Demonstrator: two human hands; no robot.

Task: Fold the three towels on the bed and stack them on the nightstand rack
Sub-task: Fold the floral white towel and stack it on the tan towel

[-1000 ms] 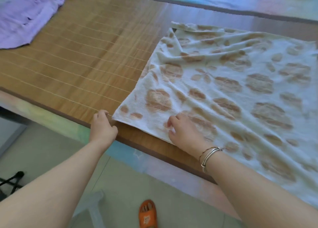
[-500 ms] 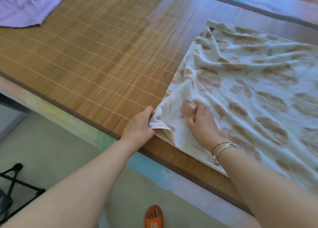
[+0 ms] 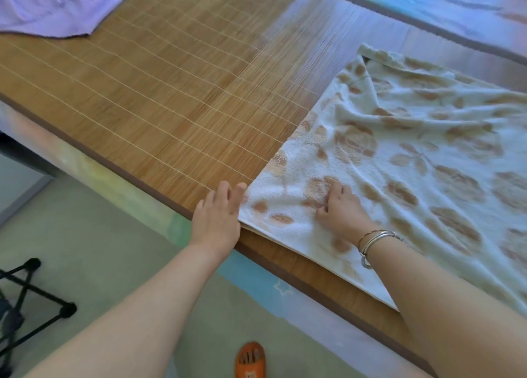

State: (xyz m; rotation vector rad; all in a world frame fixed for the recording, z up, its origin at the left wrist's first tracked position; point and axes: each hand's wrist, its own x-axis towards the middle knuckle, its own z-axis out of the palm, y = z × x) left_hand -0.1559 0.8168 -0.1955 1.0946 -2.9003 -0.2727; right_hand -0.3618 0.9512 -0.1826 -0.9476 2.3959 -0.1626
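The bamboo-matted bed (image 3: 171,98) carries the spotted towel (image 3: 413,155) spread at its right, a purple towel (image 3: 51,4) far left; right hand (image 3: 339,209) presses curled fingers into the cloth, left hand (image 3: 216,215) lies open, fingers straight, touching the near corner

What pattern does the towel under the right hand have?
The towel is white with tan-brown flower-like blotches, seen in the head view, the only one.
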